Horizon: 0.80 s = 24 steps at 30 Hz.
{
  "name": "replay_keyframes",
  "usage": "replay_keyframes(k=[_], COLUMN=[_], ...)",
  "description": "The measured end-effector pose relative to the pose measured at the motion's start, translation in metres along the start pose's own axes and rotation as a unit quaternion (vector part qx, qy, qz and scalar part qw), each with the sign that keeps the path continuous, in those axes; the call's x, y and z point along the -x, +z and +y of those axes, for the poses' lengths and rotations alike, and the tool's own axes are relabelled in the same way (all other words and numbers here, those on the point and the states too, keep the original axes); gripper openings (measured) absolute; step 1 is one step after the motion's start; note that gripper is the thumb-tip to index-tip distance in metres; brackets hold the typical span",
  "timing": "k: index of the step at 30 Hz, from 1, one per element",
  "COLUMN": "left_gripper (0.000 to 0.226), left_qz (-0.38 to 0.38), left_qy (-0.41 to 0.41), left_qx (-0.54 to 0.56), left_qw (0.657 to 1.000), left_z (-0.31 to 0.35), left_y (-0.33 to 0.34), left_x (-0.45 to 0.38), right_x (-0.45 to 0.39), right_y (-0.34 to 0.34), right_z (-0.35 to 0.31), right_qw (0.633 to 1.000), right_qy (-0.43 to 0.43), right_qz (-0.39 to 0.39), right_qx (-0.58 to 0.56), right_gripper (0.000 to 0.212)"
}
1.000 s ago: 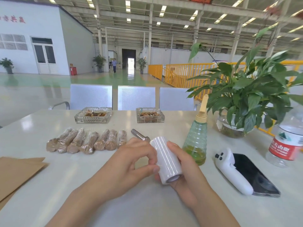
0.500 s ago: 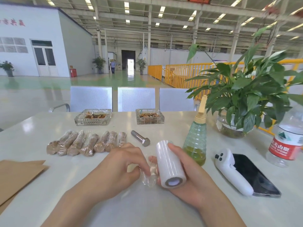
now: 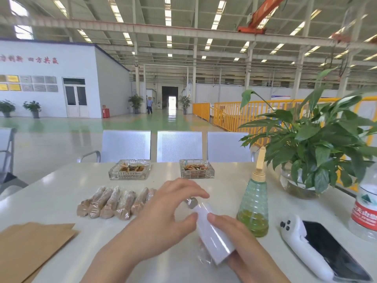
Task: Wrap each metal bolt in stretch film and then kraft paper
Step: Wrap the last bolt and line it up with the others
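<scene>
My right hand grips a white roll of stretch film, tilted with its open end toward me. A loose crumpled tail of film hangs below the roll. A bare metal bolt lies on the white table just beyond the roll, only its hex head showing. My left hand hovers over the bolt with its fingers spread and its thumb against the roll; it is blurred. Several wrapped bolts lie in a row to the left. Kraft paper sheets sit at the near left.
Two glass ashtrays stand at the back. On the right are a green spray bottle, a white controller, a phone, a water bottle and a potted plant. Chairs line the far edge.
My left hand has let go of the film tail and moved forward over the bolt. The roll has tilted further away. The view has tipped upward.
</scene>
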<state>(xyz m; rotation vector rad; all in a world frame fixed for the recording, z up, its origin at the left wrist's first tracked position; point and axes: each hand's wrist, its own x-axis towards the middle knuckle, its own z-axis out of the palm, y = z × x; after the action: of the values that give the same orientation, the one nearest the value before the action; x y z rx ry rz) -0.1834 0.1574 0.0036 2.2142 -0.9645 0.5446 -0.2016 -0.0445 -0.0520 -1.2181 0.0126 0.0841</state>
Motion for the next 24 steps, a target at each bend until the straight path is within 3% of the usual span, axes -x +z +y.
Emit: replay_keyframes(k=[3,6,9,11,14,17,19,21,24], left_gripper=[0.051,0.049,0.038,0.039,0.058,0.064,0.054,0.038,0.040], left_qz=[-0.194,-0.259,-0.177,-0.059,0.068,0.101,0.098,0.072,0.075], left_qy=[-0.050,-0.089,-0.162,-0.243,-0.342,-0.384,-0.392,-0.393,-0.407], left_qx=[-0.035,-0.058,0.091,0.241,0.296,0.309,0.327,0.332,0.331], left_qw=[0.979,0.960,0.967,0.938,0.889,0.864,0.854,0.854,0.848], left_z=[0.017,0.024,0.019,0.017,0.021,0.027,0.027,0.025,0.019], left_y=[-0.003,-0.009,-0.014,-0.011,0.001,0.014,0.020,0.024,0.030], left_x=[-0.018,-0.030,-0.030,-0.025,-0.019,-0.013,-0.008,-0.005,-0.002], right_x=[0.002,0.005,-0.001,-0.005,-0.005,-0.004,-0.003,-0.003,-0.003], right_y=[0.000,0.000,-0.001,0.000,0.006,0.008,0.006,0.005,0.002], right_z=[-0.001,-0.003,-0.007,-0.010,-0.006,0.000,0.000,0.000,0.000], right_qw=[0.999,0.991,0.985,0.985,0.994,0.996,0.994,0.993,0.993], right_qy=[-0.011,-0.025,-0.014,-0.017,-0.043,-0.088,-0.102,-0.099,-0.097], right_qz=[-0.048,-0.120,-0.092,-0.056,-0.032,0.011,0.038,0.056,0.071], right_qx=[0.021,-0.043,-0.144,-0.165,-0.093,-0.021,0.001,0.002,-0.001], right_gripper=[0.048,0.048,0.069,0.075,0.063,0.061,0.054,0.036,0.012])
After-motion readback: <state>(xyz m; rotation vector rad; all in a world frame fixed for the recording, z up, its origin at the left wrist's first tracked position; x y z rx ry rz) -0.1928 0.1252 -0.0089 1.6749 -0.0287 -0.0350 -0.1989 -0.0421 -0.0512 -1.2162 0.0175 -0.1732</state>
